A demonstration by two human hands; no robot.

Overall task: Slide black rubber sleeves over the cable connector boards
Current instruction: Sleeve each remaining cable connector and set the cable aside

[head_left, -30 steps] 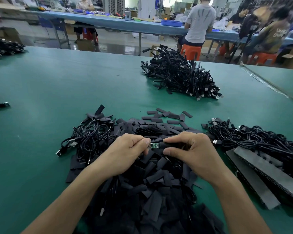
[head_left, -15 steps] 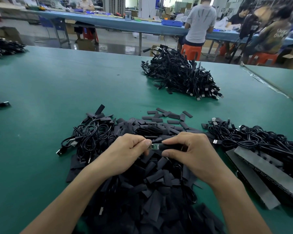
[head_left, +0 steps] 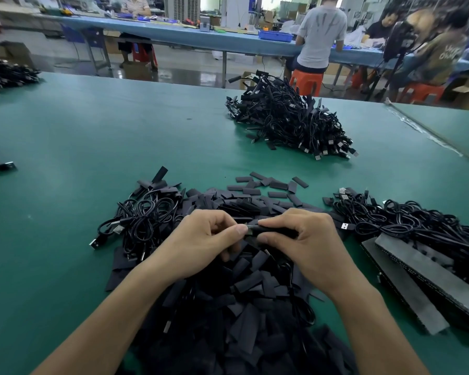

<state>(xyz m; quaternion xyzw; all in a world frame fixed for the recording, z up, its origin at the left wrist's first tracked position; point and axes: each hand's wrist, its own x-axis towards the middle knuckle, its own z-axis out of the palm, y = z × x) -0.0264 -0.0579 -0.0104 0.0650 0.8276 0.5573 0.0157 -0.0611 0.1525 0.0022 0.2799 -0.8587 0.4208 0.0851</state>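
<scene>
Both my hands meet over a heap of loose black rubber sleeves [head_left: 244, 299] on the green table [head_left: 92, 147]. My right hand [head_left: 306, 247] grips a black sleeve [head_left: 271, 230] with thumb and curled fingers. My left hand [head_left: 201, 244] pinches the end of the cable connector board [head_left: 249, 230], which pokes only slightly out of the sleeve's left end. The board is almost wholly hidden inside the sleeve. A bundle of black cables [head_left: 144, 217] lies just left of my left hand.
A large pile of cables [head_left: 290, 123] sits at the far middle of the table. More cables [head_left: 417, 220] and grey foam strips [head_left: 406, 282] lie at the right. Small cable piles [head_left: 6, 74] lie at the left edge. People work at a blue bench [head_left: 201, 36] behind.
The green connector board, plainly showing between my hands a second ago, has gone into the black sleeve. My hands have closed together; only its tip shows.
</scene>
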